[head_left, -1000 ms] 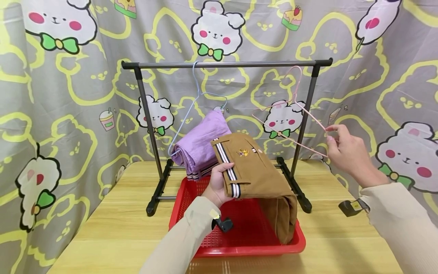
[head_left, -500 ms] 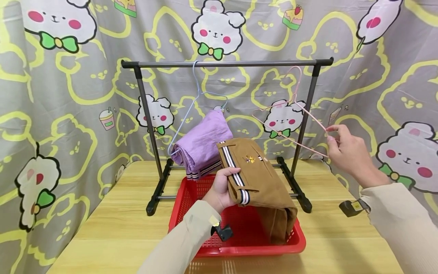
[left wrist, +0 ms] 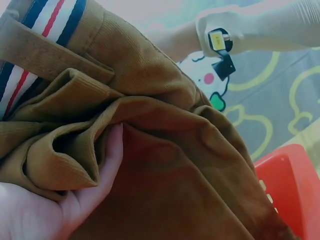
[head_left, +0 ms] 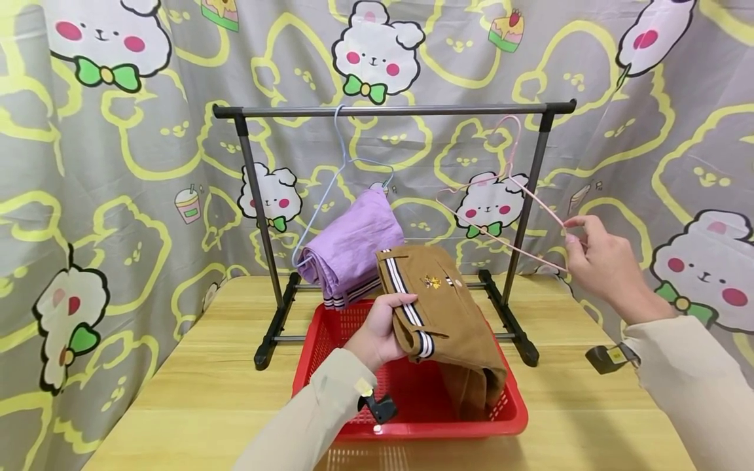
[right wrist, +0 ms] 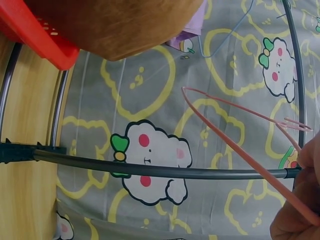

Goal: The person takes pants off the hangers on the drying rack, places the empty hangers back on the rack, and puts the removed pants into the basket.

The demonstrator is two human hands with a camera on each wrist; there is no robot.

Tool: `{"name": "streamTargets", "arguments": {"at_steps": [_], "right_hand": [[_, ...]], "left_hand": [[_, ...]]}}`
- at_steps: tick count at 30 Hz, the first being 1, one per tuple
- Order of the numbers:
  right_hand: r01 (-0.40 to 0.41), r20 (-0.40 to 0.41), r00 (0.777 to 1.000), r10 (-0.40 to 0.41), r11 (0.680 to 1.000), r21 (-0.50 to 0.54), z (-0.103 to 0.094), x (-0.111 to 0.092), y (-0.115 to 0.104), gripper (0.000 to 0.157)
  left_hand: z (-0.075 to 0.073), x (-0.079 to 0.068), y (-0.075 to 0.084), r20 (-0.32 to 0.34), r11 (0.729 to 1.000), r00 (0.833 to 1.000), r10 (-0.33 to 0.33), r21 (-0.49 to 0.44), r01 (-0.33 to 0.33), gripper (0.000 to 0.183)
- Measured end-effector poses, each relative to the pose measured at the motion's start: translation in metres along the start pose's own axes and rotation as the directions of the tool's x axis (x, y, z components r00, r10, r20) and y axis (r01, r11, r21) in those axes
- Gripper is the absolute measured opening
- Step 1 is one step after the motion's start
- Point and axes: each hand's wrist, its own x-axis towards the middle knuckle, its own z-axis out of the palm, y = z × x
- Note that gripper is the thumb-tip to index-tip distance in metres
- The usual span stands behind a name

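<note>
Brown garment (head_left: 456,320) sinks a little

Gripped in the left hand (head_left: 377,333), it hangs lower over the red basket (head_left: 436,430); the pink hanger (head_left: 538,201), pinched steadily in the right hand (head_left: 607,260), carries nothing, so the two remain apart.

Folded brown trousers (head_left: 449,320) in left hand (head_left: 378,332), over basket (head_left: 430,430); pink hanger (right wrist: 240,149), hook up, in right hand (head_left: 608,265).

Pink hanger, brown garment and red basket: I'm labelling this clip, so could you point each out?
Pink hanger (right wrist: 240,151): right wrist view, on its long bar.
Brown garment (head_left: 452,320): head view, on fabric beside the striped band.
Red basket (head_left: 436,430): head view, on its near rim.
</note>
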Motion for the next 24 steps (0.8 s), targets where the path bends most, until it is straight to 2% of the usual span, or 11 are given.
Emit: {"name": "streamTargets", "arguments": {"at_steps": [9, 17, 24], "right_hand": [[0.008, -0.009, 1.000, -0.008, 1.000, -0.004, -0.002, -0.002, 0.000, 0.025], [0.013, -0.015, 1.000, -0.014, 1.000, -0.006, 0.000, -0.001, 0.001, 0.024], [0.019, -0.021, 1.000, -0.019, 1.000, -0.007, 0.001, 0.000, 0.001, 0.023]], "left_hand": [[-0.006, -0.003, 0.003, -0.045, 0.998, 0.998, -0.032, 0.052, 0.034, 0.031], [-0.017, -0.006, 0.009, -0.101, 0.992, 0.994, -0.050, 0.108, 0.061, 0.026], [-0.024, -0.006, 0.015, -0.164, 0.983, 0.986, -0.014, 0.179, 0.043, 0.021]]}}
